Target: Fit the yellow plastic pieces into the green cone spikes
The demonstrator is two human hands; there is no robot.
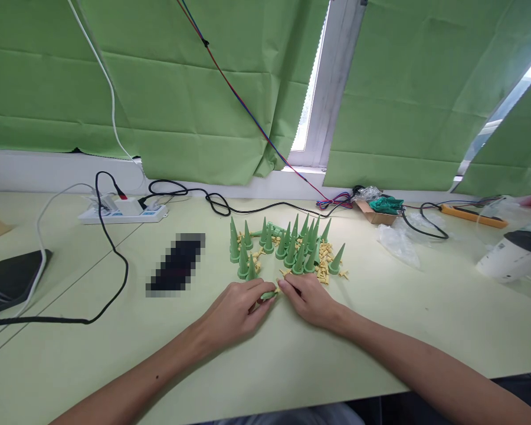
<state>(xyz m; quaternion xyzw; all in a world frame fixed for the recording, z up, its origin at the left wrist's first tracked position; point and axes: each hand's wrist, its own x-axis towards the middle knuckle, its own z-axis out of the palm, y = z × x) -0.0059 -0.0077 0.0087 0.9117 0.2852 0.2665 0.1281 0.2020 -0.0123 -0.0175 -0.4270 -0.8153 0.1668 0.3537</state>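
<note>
My left hand [243, 304] is closed on a small green piece [268, 294], which lies tilted between the thumb and fingers. Just to its right, my right hand [310, 298] has thumb and fingers pinched at a small yellow piece [278, 290] that touches the green one. Beyond both hands stand several green cones [300, 257] with round bases, some close together. Small yellow pieces [325, 262] lie in a pile beside the cones on the right, and more are scattered among the cones on the left.
A blurred dark rectangle [177, 264] lies left of the cones. Behind it are a power strip [154, 215] and black cables [248, 211]. At the right are a small cardboard box [376, 213], plastic bags [398, 245] and a white cup with a black lid [513, 258].
</note>
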